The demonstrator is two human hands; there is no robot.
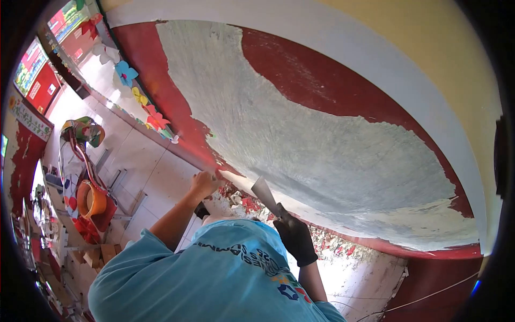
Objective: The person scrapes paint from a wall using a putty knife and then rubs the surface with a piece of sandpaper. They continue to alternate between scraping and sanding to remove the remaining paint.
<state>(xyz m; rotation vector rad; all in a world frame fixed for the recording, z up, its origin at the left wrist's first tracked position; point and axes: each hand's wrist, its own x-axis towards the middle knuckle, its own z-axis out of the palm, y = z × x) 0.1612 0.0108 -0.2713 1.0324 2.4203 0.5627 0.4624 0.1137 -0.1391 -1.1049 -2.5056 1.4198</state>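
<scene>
My left hand [205,184] is bare, its fingers curled together beside the lower left edge of the red wall paint [185,142]; whatever it may hold is too small to tell. A black glove covers my right hand [296,236], which is closed round the handle of a scraper [265,193]. The scraper's broad metal blade points up and left, close to the lower edge of the wall. Most of this wall shows a bare grey patch [322,145], with ragged red paint around it.
Paint flakes and rubble [332,244] lie along the wall's foot. Left on the tiled floor [142,161] stand a chair-like frame with an orange tape roll [92,199] and cluttered items. Paper flowers [126,73] line the wall's left edge. A thin cable [429,296] runs at lower right.
</scene>
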